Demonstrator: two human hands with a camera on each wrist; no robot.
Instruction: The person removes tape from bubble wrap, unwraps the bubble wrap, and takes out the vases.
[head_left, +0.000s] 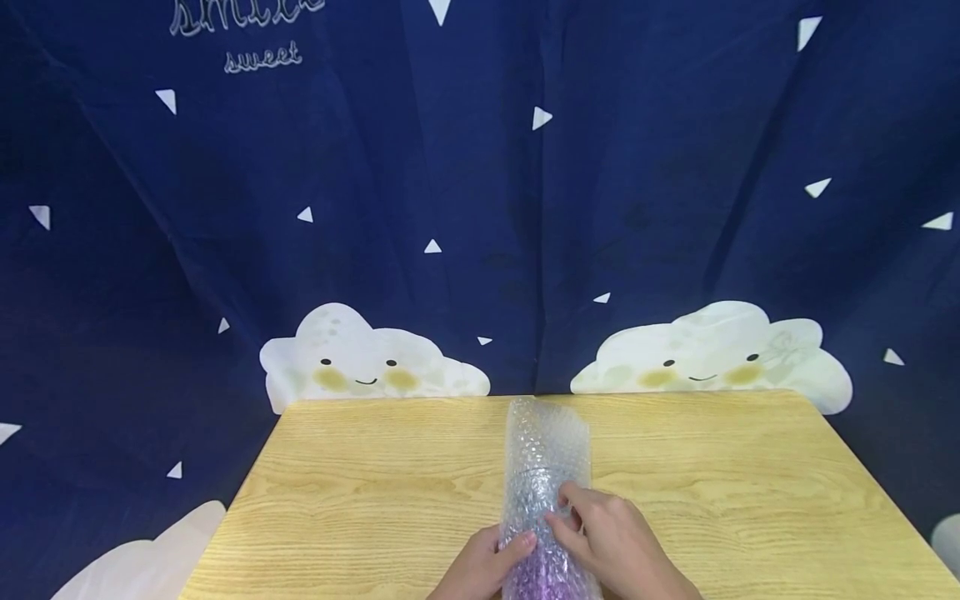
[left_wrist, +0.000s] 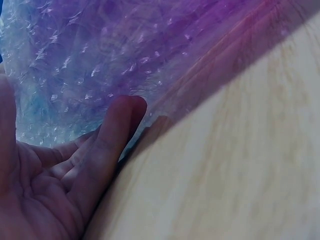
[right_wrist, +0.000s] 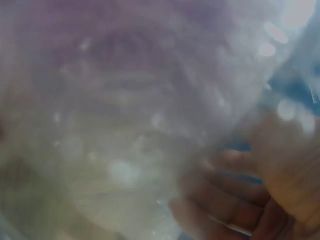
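A long bundle of clear bubble wrap (head_left: 551, 437) lies on the table, pointing away from me. Through the wrap shows a thing that runs from light blue to purple (head_left: 542, 575); its exact kind is hidden. My left hand (head_left: 482, 565) holds the bundle from the left, thumb on top. In the left wrist view, its fingers (left_wrist: 117, 120) lie along the underside of the wrap. From the right, my right hand (head_left: 611, 533) pinches at the top of the bubble wrap with curled thumb and index finger. Blurred wrap (right_wrist: 125, 110) fills most of the right wrist view.
The wooden table (head_left: 375, 467) has light grain and reaches back to a dark blue curtain (head_left: 480, 167). White clouds (head_left: 367, 362) and small triangles are printed on the curtain, which hangs right behind the table's far edge.
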